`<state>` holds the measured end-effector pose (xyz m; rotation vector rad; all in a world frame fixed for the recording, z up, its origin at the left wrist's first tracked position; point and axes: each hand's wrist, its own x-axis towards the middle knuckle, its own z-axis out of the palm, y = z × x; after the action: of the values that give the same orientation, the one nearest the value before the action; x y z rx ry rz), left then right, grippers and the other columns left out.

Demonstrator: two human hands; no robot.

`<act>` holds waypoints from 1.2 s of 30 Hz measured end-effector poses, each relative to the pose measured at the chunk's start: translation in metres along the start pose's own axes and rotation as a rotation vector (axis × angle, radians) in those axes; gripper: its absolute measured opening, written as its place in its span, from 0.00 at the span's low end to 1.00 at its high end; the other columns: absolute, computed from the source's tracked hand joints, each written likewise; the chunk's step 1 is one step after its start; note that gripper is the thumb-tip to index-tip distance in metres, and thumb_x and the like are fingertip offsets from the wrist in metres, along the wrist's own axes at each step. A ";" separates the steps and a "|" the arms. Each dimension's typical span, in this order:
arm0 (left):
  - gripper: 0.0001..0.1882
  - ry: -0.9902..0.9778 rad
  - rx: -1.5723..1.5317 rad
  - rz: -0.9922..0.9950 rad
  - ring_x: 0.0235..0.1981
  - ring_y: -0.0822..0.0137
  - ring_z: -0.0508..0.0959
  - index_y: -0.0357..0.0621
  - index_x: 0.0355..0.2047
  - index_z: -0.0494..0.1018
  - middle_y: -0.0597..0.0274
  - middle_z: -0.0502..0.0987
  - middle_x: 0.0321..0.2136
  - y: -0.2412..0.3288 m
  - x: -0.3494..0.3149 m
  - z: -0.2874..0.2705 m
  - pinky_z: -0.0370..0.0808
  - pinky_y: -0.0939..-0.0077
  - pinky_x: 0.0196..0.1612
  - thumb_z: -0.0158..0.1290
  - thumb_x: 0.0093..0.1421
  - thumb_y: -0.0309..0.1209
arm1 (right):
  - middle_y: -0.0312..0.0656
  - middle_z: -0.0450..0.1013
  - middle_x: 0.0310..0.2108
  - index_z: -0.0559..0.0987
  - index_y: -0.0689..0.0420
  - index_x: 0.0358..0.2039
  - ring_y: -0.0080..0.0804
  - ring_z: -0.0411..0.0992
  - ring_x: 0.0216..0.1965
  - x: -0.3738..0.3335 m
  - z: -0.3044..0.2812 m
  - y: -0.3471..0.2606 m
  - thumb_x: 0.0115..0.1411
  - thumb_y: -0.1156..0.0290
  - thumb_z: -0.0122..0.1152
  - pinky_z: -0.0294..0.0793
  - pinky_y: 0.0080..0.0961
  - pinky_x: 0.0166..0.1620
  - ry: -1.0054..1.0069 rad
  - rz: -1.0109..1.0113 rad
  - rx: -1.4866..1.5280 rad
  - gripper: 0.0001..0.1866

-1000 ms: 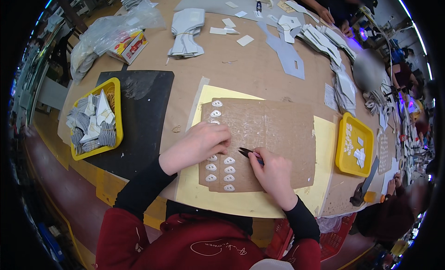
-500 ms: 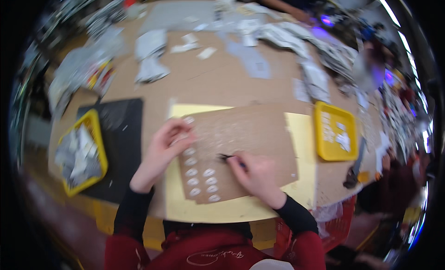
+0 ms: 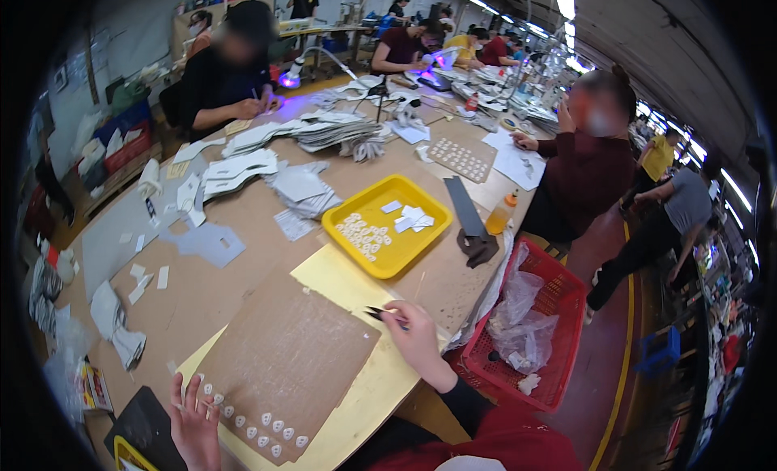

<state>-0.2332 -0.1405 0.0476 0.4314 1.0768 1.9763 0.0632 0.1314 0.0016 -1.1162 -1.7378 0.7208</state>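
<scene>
My left hand (image 3: 195, 426) is at the lower left, fingers spread, beside the near left edge of a brown board (image 3: 283, 354). Small white oval pieces (image 3: 252, 431) sit in rows along that side of the board; the hand overlaps the end of one row. Whether the fingertips touch a piece is unclear. My right hand (image 3: 418, 341) hovers past the board's right edge, over a yellow sheet (image 3: 380, 390). It grips a dark tool with two slim prongs (image 3: 375, 313), its tips apart and nothing visible between them.
A yellow tray (image 3: 330, 220) with white pieces stands beyond the board. Nearby are a grey strip (image 3: 464, 208), a bottle of orange liquid (image 3: 501, 214) and a red crate (image 3: 558, 390) with plastic bags. Stacked pale cut parts (image 3: 324, 135) lie farther off; other people sit around the table.
The view has swung to the right, bringing the tray, crate and co-workers in. My right hand has moved off the board with the tool. My left fingers, bent before, are now spread.
</scene>
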 end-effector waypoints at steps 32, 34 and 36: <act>0.47 -0.210 0.368 -0.082 0.54 0.59 0.72 0.47 0.68 0.51 0.51 0.57 0.63 -0.117 -0.039 0.138 0.71 0.64 0.58 0.65 0.52 0.27 | 0.44 0.77 0.50 0.79 0.62 0.51 0.34 0.76 0.51 -0.052 -0.018 -0.050 0.60 0.77 0.65 0.75 0.28 0.55 -0.947 0.010 0.792 0.17; 0.48 -0.233 0.425 -0.064 0.56 0.58 0.71 0.47 0.69 0.51 0.50 0.57 0.64 -0.111 -0.043 0.143 0.68 0.62 0.60 0.67 0.52 0.29 | 0.44 0.78 0.49 0.79 0.62 0.50 0.33 0.76 0.51 -0.052 -0.016 -0.051 0.61 0.78 0.64 0.75 0.28 0.55 -0.983 0.061 0.812 0.16; 0.50 -0.221 0.401 -0.095 0.57 0.58 0.69 0.47 0.69 0.50 0.50 0.56 0.64 -0.109 -0.043 0.140 0.67 0.61 0.62 0.68 0.51 0.31 | 0.44 0.78 0.49 0.80 0.62 0.49 0.33 0.76 0.51 -0.051 -0.014 -0.050 0.61 0.79 0.64 0.75 0.27 0.55 -0.992 0.039 0.801 0.14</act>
<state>-0.0654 -0.0683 0.0428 0.7769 1.3236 1.5843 0.0663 0.0647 0.0292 -0.1941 -1.8439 1.9982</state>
